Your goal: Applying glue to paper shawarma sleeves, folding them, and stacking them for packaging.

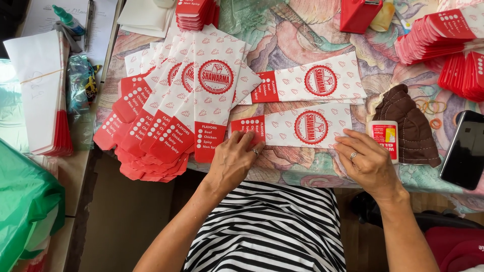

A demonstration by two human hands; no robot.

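Pressing down: we see both hands flat on a paper sleeve (297,128) at the near edge of the desk (302,174).
Sleeve look: we find it long and flat, white with small red marks, a round red badge near its middle and a red end panel with white dots on the left.
Left hand (233,162): we see its fingers (245,139) loosely spread and laid on the sleeve's red end, pinching nothing; a ring shows on one finger.
Right hand (368,162): we see its fingers (348,141) close together, resting on the sleeve's right end, also ringed, gripping nothing.
Sleeve position: we place it crosswise between the two hands, touching both, just in front of the striped shirt (267,226).
Second sleeve (312,83): we see it lying just beyond the first, same pattern, angled slightly.
Fanned pile (171,108): we count many matching sleeves overlapped to the left, red ends hanging past the desk edge.
Glue bottle (384,137): we see it beside the right hand, against a brown cloth (408,126).
Phone (466,148): we see it dark, at the far right.
Stacks: we note red bundles (438,35) at upper right; a green plastic bag (22,201) at lower left, contents hidden.
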